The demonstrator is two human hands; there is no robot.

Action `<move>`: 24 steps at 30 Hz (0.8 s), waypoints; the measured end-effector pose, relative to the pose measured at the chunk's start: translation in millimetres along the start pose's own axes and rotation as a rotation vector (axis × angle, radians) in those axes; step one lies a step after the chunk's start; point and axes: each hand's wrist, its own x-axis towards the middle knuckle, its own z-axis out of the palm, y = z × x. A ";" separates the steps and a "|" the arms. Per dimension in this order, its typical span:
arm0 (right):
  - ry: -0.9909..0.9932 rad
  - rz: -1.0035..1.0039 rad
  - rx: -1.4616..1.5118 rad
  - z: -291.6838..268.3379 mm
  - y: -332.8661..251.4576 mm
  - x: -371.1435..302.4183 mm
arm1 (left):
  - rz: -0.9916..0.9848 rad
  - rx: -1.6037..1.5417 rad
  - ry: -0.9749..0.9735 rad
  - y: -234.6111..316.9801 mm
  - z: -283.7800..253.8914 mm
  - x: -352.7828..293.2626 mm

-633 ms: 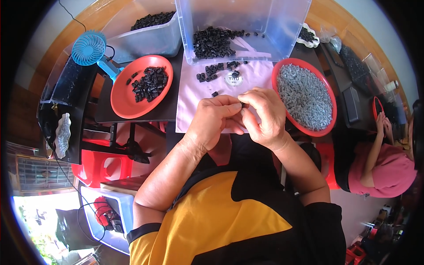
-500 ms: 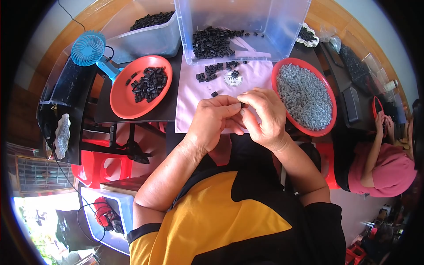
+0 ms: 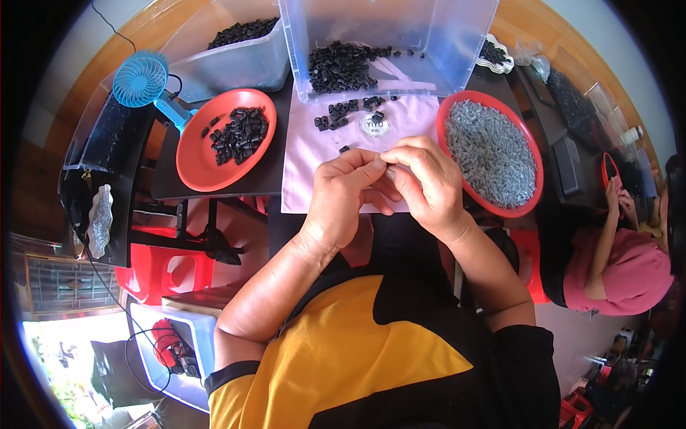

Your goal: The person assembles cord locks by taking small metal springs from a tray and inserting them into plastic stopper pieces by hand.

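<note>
In the head view, the left hand (image 3: 339, 187) and right hand (image 3: 427, 187) each have a pinching grip on a small black plastic piece (image 3: 390, 165), it seems; fingers hide most. Keep it steady, low over the flat pink cloth (image 3: 303, 146).

2 hands (image 3: 337, 189) together over pink cloth (image 3: 304, 161)

One worker's two bare hands (image 3: 341, 194) (image 3: 427, 189) share a workroom with one co-worker (image 3: 618, 275), one blue handheld fan (image 3: 141, 79), one pink cloth (image 3: 311, 168) and two scalloped white dishes (image 3: 498, 68) (image 3: 106, 189). Shallow red trays (image 3: 204, 168) (image 3: 511, 212) total two in full view; large translucent bins (image 3: 236, 68) (image 3: 432, 57) of black plastic pieces (image 3: 336, 68), two. The black pieces and clear plastic pieces (image 3: 493, 161) each run to dozens, heaped beyond exact count.
</note>
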 end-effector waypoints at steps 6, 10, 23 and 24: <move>-0.010 0.041 0.051 -4.3 -2.3 3.0 | 0.007 -0.014 -0.056 2.4 -1.7 1.8; -0.077 0.125 0.112 -10.2 -3.2 4.7 | 0.012 0.036 -0.059 5.5 -6.0 1.4; -0.189 0.212 0.217 -15.4 3.0 7.4 | -0.022 0.006 0.008 -2.0 -10.5 1.6; -0.188 0.193 0.211 -15.9 2.1 8.4 | -0.026 0.036 -0.008 -1.9 -11.4 2.0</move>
